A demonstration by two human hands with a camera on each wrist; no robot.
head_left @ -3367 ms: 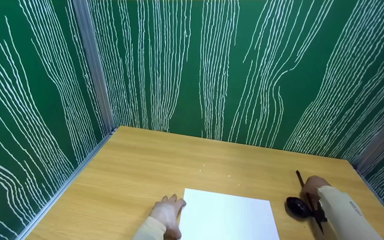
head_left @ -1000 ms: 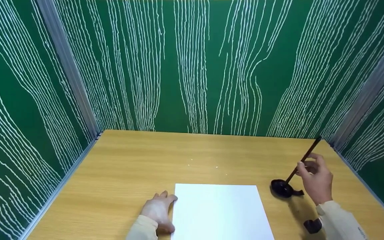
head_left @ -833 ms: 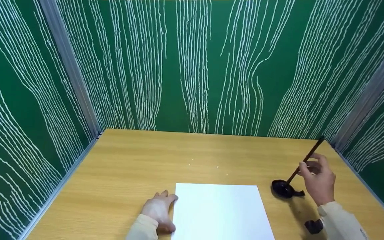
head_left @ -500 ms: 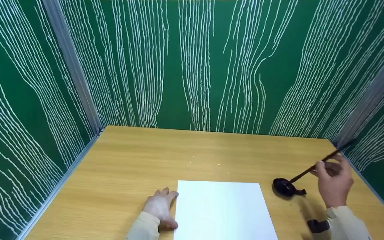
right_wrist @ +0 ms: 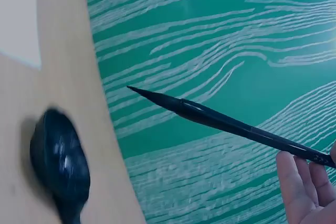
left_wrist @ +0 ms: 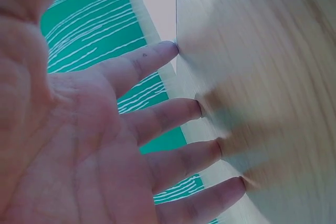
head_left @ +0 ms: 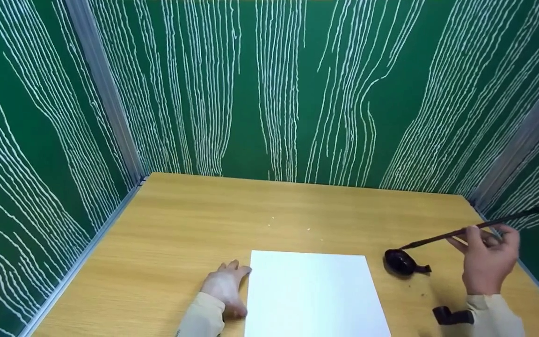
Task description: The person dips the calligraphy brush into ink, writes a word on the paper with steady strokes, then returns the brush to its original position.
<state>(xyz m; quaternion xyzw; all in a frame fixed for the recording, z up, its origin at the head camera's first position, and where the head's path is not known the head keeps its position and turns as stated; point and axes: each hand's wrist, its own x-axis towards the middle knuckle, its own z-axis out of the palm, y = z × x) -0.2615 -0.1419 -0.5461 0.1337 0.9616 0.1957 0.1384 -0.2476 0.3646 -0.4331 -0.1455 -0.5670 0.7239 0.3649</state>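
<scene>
My right hand [head_left: 491, 257] pinches a dark calligraphy brush [head_left: 475, 228] by its handle, to the right of a small black dish with a short handle [head_left: 400, 263]. The brush leans low, with its pointed black bristles toward the dish. In the right wrist view the bristle tip shows apart from the dish [right_wrist: 60, 153], in which something dark glints. My left hand [head_left: 225, 285] spreads its fingers at the left edge of a blank white sheet of paper [head_left: 316, 295]. In the left wrist view its fingertips [left_wrist: 231, 187] touch the wooden table, the index finger right at the paper's edge.
The wooden table [head_left: 194, 224] ends at green panels [head_left: 251, 164] with white wavy lines on the left, back and right. Several tiny white specks lie beyond the paper, and a few dark ones beside the dish. A black device [head_left: 452, 316] sits at my right wrist.
My right hand has moved right, tilting the brush from steep to nearly level. Its bristles, in the dish a second ago, have come up to the far rim. My left hand stays at the paper.
</scene>
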